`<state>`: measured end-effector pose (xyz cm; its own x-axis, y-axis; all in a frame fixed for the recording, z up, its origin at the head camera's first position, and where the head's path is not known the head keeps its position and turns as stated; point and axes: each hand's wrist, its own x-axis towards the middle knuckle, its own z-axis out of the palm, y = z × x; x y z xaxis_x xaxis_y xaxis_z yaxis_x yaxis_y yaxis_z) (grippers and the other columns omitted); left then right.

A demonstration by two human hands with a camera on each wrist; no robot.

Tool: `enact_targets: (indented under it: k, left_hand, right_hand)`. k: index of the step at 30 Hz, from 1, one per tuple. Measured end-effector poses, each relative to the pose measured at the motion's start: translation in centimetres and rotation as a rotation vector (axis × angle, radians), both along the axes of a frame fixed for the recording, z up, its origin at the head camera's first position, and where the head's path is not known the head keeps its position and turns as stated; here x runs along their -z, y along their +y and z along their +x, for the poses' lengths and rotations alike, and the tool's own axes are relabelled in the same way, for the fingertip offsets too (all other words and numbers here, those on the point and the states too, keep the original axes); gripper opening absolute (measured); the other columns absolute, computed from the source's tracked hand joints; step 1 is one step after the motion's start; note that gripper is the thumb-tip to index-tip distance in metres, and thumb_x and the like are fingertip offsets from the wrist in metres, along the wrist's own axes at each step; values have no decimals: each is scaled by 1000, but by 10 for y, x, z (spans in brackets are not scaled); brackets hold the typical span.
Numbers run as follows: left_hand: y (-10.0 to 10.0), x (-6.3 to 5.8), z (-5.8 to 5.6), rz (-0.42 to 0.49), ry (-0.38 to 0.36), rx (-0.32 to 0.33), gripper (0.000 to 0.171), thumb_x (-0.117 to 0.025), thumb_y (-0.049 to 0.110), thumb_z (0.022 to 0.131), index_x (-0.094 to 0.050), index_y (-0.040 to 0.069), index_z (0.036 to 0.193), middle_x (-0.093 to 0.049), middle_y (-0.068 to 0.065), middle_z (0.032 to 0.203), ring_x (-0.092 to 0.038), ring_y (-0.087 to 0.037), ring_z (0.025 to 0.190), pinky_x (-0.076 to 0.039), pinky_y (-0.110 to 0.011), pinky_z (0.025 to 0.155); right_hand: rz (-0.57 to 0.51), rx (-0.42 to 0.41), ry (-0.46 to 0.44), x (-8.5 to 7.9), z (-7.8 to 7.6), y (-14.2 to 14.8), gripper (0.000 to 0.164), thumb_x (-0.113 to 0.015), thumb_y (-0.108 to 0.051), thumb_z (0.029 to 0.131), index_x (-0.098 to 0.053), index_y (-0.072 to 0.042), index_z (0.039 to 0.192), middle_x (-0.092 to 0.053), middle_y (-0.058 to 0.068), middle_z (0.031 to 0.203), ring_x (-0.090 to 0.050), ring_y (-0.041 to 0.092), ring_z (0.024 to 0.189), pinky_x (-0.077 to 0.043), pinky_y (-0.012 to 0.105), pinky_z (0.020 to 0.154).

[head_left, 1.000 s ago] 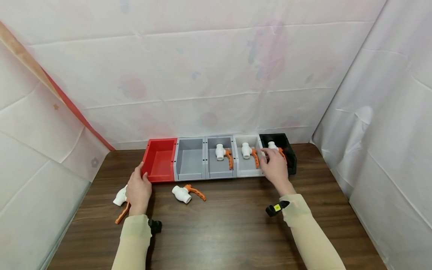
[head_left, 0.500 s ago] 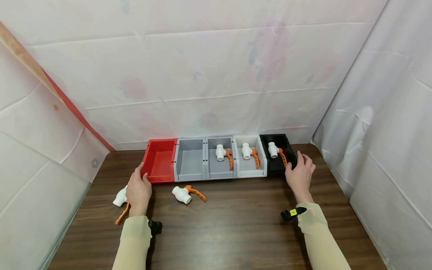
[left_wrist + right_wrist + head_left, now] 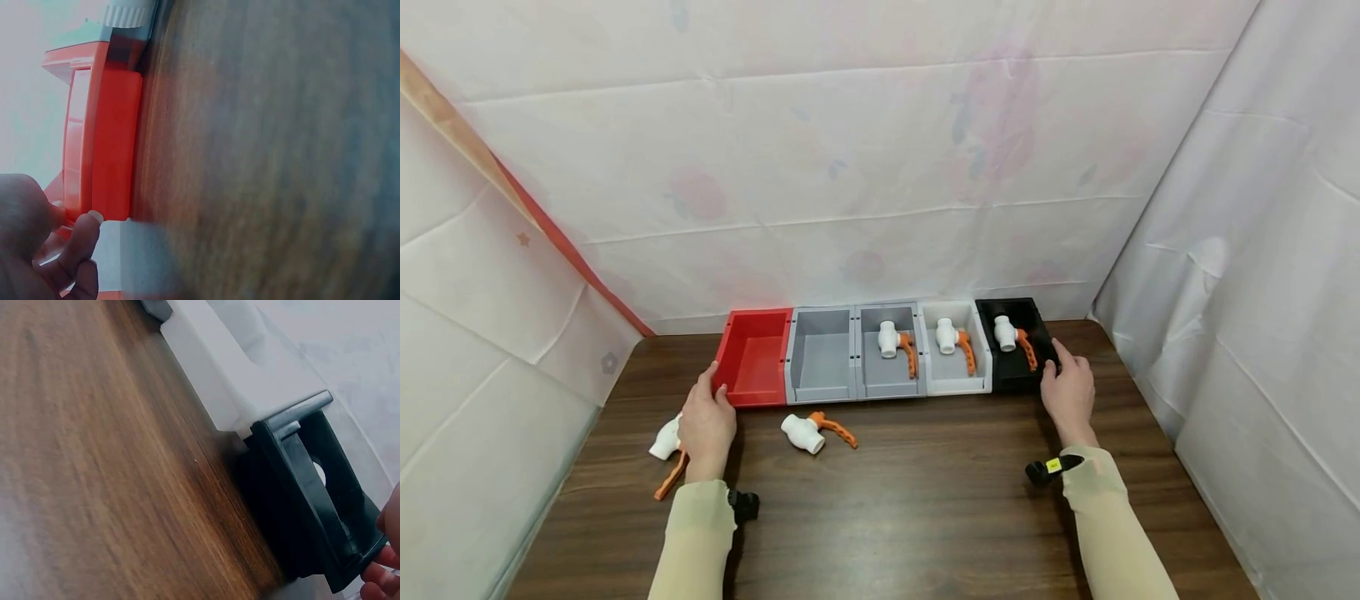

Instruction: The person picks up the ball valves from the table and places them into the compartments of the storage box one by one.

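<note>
My left hand [image 3: 707,427] holds the near left corner of the red bin [image 3: 756,358]; the left wrist view has its fingers [image 3: 87,234] bent at that corner. At the other end, my right hand [image 3: 1070,398] grips the right edge of the black bin [image 3: 1017,379], with fingertips [image 3: 374,575] on its rim. A white ball valve [image 3: 1006,333] with an orange handle lies in the black bin. Similar valves lie in the white bin [image 3: 957,385] and the right grey bin [image 3: 889,387]. The left grey bin [image 3: 823,358] and the red bin hold nothing visible.
Another ball valve [image 3: 803,434] lies on the brown wooden table [image 3: 895,517] before the row. One more valve [image 3: 667,437] is left of my left hand, partly hidden by it. White curtains [image 3: 880,167] stand behind and at both sides.
My right hand has moved right, from above the white and black bins to the black bin's outer edge, and now touches it. My left hand has stayed at the red bin.
</note>
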<state>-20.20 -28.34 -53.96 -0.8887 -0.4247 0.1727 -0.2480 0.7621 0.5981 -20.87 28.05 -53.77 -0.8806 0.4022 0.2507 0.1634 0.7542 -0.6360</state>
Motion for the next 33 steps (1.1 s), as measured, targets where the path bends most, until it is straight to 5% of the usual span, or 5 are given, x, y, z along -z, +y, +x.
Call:
enact_targets:
  k: [16, 33]
  left_hand:
    - [4, -5, -1, -3, -21, 7, 53, -46, 20, 105, -34, 22, 156, -50, -21, 145, -57, -49, 112, -48, -68, 81]
    - [4, -21, 4, -77, -130, 38, 62, -52, 29, 100, -30, 17, 157, -52, -28, 131, -57, -51, 98, -49, -67, 77]
  right_hand:
    - [-33, 50, 1, 6, -8, 5, 43, -58, -9, 100, -58, -18, 142, -56, 22, 115, -56, 44, 100, -45, 60, 85]
    - [118, 13, -10, 13, -8, 4, 50, -58, -7, 98, -50, -15, 148, -58, 26, 110, -57, 47, 97, -47, 62, 78]
